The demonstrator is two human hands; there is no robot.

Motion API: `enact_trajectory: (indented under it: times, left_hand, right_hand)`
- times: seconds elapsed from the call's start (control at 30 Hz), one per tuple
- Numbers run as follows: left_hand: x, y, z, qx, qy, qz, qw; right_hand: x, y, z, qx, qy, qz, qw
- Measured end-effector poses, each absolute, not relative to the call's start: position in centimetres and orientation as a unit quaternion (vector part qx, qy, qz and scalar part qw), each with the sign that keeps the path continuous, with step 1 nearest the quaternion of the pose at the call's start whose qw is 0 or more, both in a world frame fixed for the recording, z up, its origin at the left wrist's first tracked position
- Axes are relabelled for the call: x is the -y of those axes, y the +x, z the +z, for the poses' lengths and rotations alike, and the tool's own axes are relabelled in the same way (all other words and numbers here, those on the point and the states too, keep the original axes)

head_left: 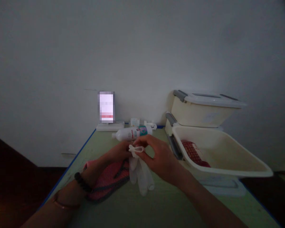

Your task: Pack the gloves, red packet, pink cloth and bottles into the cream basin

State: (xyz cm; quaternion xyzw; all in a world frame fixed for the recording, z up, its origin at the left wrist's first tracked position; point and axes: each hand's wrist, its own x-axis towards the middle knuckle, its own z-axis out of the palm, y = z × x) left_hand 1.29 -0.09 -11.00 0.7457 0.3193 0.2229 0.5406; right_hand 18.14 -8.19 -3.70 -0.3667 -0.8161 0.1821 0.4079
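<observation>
A thin whitish glove (142, 175) hangs over the table with its fingers pointing down toward me. My left hand (120, 152) grips its cuff from the left side. On the other side, my right hand (159, 155) pinches the rolled cuff edge between thumb and fingers, and the cuff's mouth shows as a small loop. Under my left wrist lies a pink cloth (109, 180) with a dark grey edge. Just beyond my hands, a white bottle (128, 133) with a green and purple label lies on its side.
An open cream bin (228, 152) stands at the right, holding a red patterned item (193, 153). Behind it is a lidded cream box (199, 110). A lit phone (107, 107) stands on a white base (110, 126) by the wall, near a small clear container (134, 122).
</observation>
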Motion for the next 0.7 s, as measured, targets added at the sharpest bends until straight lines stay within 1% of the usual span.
enact_trajectory:
  times: [0.13,0.23,0.3,0.37,0.47,0.57,0.7]
  left_hand:
    - [0.2,1.0,-11.3,-0.349,0.745,0.253,0.510]
    - [0.2,0.8,-12.0,-0.365,0.740,0.269,0.497]
    - [0.4,0.7,-12.4,-0.365,0.739,0.270,0.497]
    - [0.5,0.7,-12.5,-0.363,0.741,0.263,0.500]
    - [0.9,0.9,-12.4,-0.336,0.783,0.260,0.455]
    - [1.1,1.0,-12.2,-0.287,0.835,0.260,0.390]
    - [1.7,0.9,-11.8,-0.313,0.837,0.234,0.383]
  right_hand:
    - [10.0,19.4,-6.3,0.870,-0.299,0.193,0.340]
    - [11.0,20.4,-8.5,0.887,-0.279,0.192,0.314]
    - [11.2,20.9,-9.8,0.879,-0.280,0.194,0.332]
    - [11.2,21.2,-10.7,0.857,-0.295,0.196,0.374]
    - [10.7,20.8,-10.9,0.817,-0.330,0.186,0.435]
    - [9.9,19.8,-9.4,0.787,-0.363,0.158,0.473]
    - [9.3,18.4,-5.8,0.762,-0.381,0.127,0.508]
